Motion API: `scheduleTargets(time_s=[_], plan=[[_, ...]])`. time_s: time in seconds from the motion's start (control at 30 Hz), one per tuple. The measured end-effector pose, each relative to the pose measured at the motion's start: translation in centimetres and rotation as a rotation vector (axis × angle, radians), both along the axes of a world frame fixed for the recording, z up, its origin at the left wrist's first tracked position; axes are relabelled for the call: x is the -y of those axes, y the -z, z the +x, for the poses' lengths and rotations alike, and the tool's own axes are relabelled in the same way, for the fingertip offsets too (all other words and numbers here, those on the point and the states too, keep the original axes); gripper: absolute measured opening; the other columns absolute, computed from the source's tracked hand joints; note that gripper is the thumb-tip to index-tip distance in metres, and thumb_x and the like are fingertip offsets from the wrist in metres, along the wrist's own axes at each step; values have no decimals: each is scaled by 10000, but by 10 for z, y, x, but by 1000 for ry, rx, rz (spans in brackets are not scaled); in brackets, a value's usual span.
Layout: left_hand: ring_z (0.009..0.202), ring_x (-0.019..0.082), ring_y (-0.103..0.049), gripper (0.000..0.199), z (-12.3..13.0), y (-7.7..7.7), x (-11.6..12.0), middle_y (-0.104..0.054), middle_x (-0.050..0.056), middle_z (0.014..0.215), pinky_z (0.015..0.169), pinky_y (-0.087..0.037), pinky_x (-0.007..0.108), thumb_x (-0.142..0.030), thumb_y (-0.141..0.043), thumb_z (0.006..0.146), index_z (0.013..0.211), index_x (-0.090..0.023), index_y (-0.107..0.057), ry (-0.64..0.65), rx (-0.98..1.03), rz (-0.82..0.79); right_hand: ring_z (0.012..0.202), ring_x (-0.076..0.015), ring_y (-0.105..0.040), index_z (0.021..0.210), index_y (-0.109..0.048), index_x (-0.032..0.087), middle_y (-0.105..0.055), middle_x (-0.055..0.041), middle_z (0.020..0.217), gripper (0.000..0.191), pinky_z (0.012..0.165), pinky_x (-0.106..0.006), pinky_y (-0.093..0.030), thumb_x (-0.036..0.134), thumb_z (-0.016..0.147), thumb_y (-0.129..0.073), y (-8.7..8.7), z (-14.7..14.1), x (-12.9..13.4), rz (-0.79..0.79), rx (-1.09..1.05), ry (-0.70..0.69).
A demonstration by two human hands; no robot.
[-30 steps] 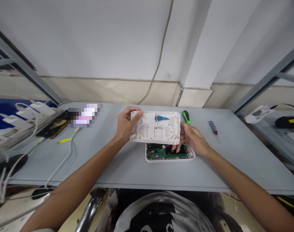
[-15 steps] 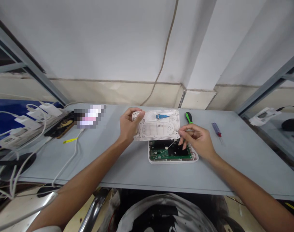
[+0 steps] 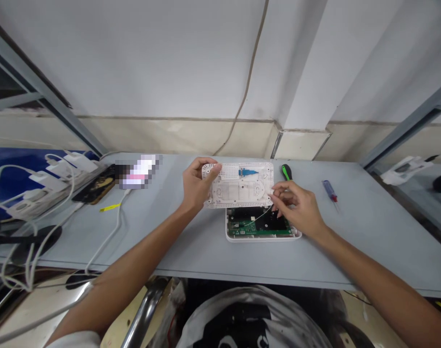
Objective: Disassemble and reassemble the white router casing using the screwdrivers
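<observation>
Holding the white perforated cover (image 3: 232,195) up off the tabletop (image 3: 198,251), inner face to the camera – left hand (image 3: 197,186) pinches its left end, thumb on the face, other fingers behind. Blue connector (image 3: 247,172) lies along the cover's upper part. Right hand (image 3: 298,205) has thumb and forefinger drawn together at the cover's lower right corner, other fingers curled; can't tell if they pinch the thin white wire (image 3: 258,217) or the cover edge. Wire runs from there down to the green circuit board (image 3: 247,231).

Board sits face up in the white case (image 3: 263,239), flat on the tabletop just under the cover. Cover hides the case's back edge; can't tell if the two touch. Right fingers hang over the case's right part.

In the way: green-and-black handle (image 3: 286,172) just behind the right hand, lower end hidden by it. Purple-and-red screwdriver (image 3: 330,191) farther right, apart from the hand. Left side is cluttered – power strip (image 3: 28,205) with white plugs, black phone (image 3: 95,186), lit pixelated device (image 3: 138,174), yellow tag (image 3: 110,208), white cable (image 3: 113,232) dropping over the front edge near the left forearm.

Room: bare strip between case and front edge, more surface right of the screwdriver and between left forearm and device. Wall (image 3: 151,58) bounds the back; grey frame posts (image 3: 397,125) close both back corners.
</observation>
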State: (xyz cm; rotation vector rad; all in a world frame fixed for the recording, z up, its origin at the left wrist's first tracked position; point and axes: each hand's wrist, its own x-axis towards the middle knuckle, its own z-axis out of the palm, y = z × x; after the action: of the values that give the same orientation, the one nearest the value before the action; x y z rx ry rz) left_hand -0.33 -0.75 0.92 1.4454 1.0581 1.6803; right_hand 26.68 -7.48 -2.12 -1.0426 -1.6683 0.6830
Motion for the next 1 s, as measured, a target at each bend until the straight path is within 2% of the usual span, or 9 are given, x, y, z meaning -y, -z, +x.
scheduleTargets(time_s=[0.17, 0.27, 0.4, 0.47, 0.53, 0.6, 0.73, 0.87, 1.0], plan=[[717, 134, -647, 375, -1, 3, -4, -715, 24, 860, 620, -527, 273, -515, -869, 783, 905, -203, -701, -8, -38, 28, 561, -133, -674, 1101, -681, 235, -632, 31, 745, 164, 483, -259, -592, 331, 970, -707, 3, -2, 2, 52, 15, 38], [756, 140, -664, 339, -2, -11, 7, -718, 26, 877, 632, -520, 273, -492, -838, 831, 918, -194, -704, -53, -124, 88, 555, -143, -674, 1098, -671, 245, -639, 31, 755, 192, 471, -267, -580, 359, 954, -727, 5, -6, 3, 6, -13, 40], [789, 151, -671, 193, 16, -53, 60, -725, 20, 863, 657, -521, 278, -372, -823, 882, 882, -205, -725, -171, -439, 250, 582, -156, -666, 1122, -629, 260, -664, 30, 762, 251, 488, -274, -560, 427, 956, -714, -6, -1, -7, -67, -258, 49], [769, 146, -676, 110, 37, -69, 91, -724, 11, 861, 628, -520, 276, -285, -814, 897, 921, -221, -728, -260, -458, 307, 718, -184, -700, 1142, -638, 266, -704, 4, 852, 335, 587, -301, -589, 497, 920, -737, -14, 11, -17, -111, -379, 14], [794, 170, -701, 114, 59, -76, 114, -732, 14, 885, 639, -555, 305, -236, -824, 882, 949, -247, -733, -267, -434, 381, 895, -229, -724, 1117, -679, 256, -744, -40, 988, 431, 743, -352, -615, 609, 877, -735, -19, 26, -26, -268, -421, -135], [801, 174, -707, 161, 76, -74, 124, -734, 11, 903, 640, -572, 321, -176, -819, 879, 979, -272, -736, -239, -437, 416, 965, -279, -737, 1026, -715, 231, -768, -78, 1002, 539, 866, -420, -609, 742, 876, -634, -20, 41, -32, -492, -417, -315], [793, 155, -707, 199, 81, -66, 115, -750, -7, 885, 687, -584, 316, -160, -859, 842, 971, -254, -739, -168, -505, 552, 948, -331, -760, 907, -715, 218, -772, -84, 855, 711, 974, -493, -573, 892, 813, -508, -16, 57, -32, -775, -418, -596], [810, 159, -725, 153, 71, -64, 94, -767, -8, 898, 709, -587, 314, -208, -853, 861, 966, -252, -751, -74, -538, 719, 1133, -337, -722, 1040, -697, 191, -790, -106, 1015, 735, 1053, -464, -514, 867, 821, -509, -19, 62, -29, -839, -352, -822], [818, 175, -735, 101, 65, -76, 71, -781, 20, 907, 714, -581, 324, -269, -833, 885, 952, -247, -761, 73, -636, 717, 1251, -390, -665, 1248, -609, 173, -769, -147, 1173, 806, 1079, -530, -482, 845, 808, -554, -25, 60, -18, -863, -330, -960]])
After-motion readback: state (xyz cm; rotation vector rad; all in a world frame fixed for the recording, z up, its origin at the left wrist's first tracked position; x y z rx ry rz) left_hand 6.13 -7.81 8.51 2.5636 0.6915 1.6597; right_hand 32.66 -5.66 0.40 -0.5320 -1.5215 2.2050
